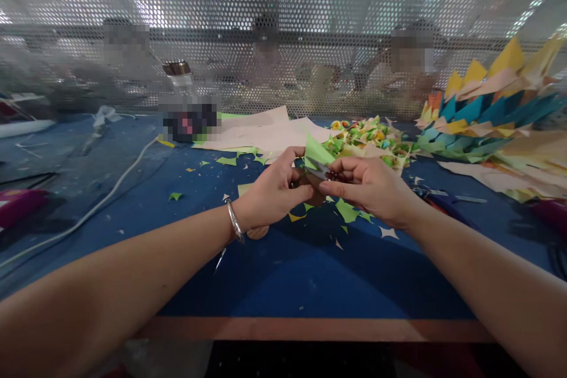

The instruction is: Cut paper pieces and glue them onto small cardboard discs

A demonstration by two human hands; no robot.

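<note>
My left hand, with a silver bangle at the wrist, pinches a piece of light green paper. Beside it, my right hand is closed round small scissors with dark red handles. The grey blades lie against the paper, between the two hands. My fingers partly hide the paper's lower part. Cut green scraps lie on the blue tabletop below my hands. Near my left wrist rests a round wooden-looking disc, partly covered.
Behind my hands are pale paper sheets and a heap of colourful paper pieces. Folded paper stacks stand at right, near another tool. A white cord crosses the left. A perforated screen closes the back, with people beyond.
</note>
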